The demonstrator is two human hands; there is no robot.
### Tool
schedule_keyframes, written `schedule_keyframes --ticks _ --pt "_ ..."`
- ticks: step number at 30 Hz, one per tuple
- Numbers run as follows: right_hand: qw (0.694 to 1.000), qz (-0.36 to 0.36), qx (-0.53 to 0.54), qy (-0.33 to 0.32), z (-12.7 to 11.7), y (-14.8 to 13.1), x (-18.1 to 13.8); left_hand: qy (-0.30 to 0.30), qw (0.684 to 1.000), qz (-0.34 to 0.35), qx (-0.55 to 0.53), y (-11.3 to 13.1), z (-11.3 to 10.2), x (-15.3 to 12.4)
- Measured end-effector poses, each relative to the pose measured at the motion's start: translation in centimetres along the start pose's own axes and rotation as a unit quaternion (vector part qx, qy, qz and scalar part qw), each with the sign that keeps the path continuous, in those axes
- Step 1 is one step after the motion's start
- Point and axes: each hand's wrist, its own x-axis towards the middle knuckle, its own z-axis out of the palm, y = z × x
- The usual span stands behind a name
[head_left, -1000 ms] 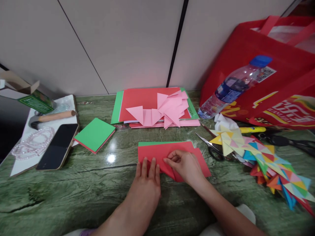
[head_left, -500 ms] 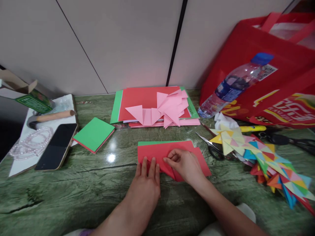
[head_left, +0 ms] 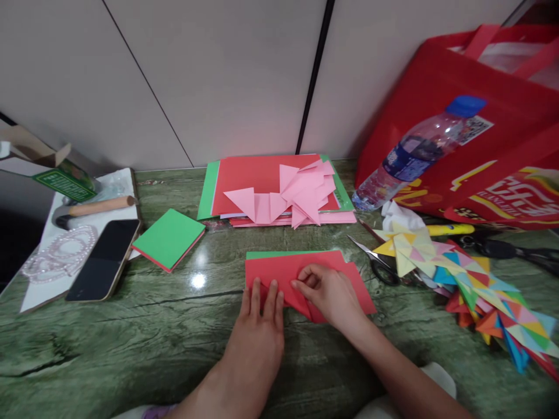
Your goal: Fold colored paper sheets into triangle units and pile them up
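Red paper (head_left: 275,266) lies in front of me over green paper (head_left: 279,254), whose edge shows along the far side. My left hand (head_left: 257,326) rests on the near left part of the red paper with its fingers stretched out and slightly apart. With thumb and forefinger, my right hand (head_left: 332,294) pinches a folded flap of the red paper near its middle. The near edge of that flap is raised a little, and part of it is hidden behind the fingers. Pink folded paper pieces (head_left: 305,192) lie on a stack of coloured sheets (head_left: 248,174) further back.
Left: a square green pad (head_left: 169,237), a phone (head_left: 105,259), a wooden-handled tool (head_left: 102,205), beads (head_left: 61,253) and a box (head_left: 65,181). Right: scissors (head_left: 379,267), a multicoloured paper chain (head_left: 484,285), a water bottle (head_left: 406,157) and a red bag (head_left: 493,145). A wall stands behind.
The view has shifted very slightly. Both hands and the red paper stay almost in the same place.
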Motion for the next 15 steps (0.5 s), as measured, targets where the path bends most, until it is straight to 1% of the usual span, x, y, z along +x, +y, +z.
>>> schedule_keyframes --ticks 3,15 --pt "1.0 -0.004 0.003 0.0 0.0 0.0 0.0 -0.001 1.0 -0.004 0.011 0.2 0.2 0.1" --pt "1.0 -0.001 0.02 0.0 0.2 0.3 0.1 0.045 0.999 0.008 0.025 0.3 1.5 0.0"
